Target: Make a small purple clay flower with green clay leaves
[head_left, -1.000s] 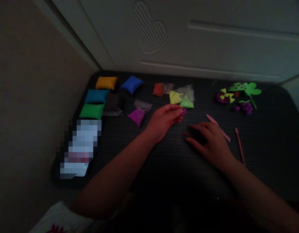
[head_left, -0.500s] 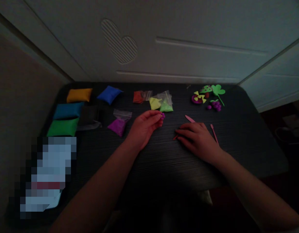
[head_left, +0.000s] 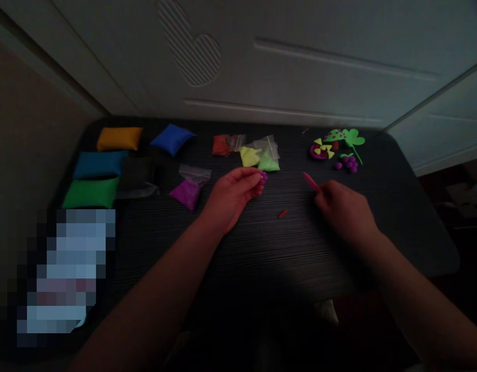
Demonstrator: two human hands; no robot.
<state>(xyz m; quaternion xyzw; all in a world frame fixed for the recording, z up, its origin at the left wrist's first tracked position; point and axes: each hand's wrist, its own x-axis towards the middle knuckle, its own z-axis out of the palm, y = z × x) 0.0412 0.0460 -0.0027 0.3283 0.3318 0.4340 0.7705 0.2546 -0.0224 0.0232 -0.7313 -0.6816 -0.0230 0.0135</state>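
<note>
My left hand [head_left: 234, 194] is closed in a pinch on a small purple clay flower [head_left: 264, 177] with a bit of yellow in it, held above the middle of the table. To the right, my right hand [head_left: 344, 206] is closed around a pink clay knife [head_left: 310, 181], whose blade points up and left. A short red clay strip [head_left: 282, 213] lies on the dark table between both hands. The second pink tool is hidden, probably by my right hand.
Finished clay pieces stand back right: a purple dish [head_left: 318, 151] with yellow bits, a grape bunch [head_left: 350, 164], a green clover shape [head_left: 353, 138]. Bags of purple [head_left: 187, 194], yellow [head_left: 249, 156], green [head_left: 268, 161] and red clay [head_left: 220, 145] lie left and behind. A blurred screen [head_left: 67, 268] sits front left.
My right hand has left the red strip, moved right and taken hold of the pink clay knife. My left hand still holds the purple flower. The view has tilted slightly.
</note>
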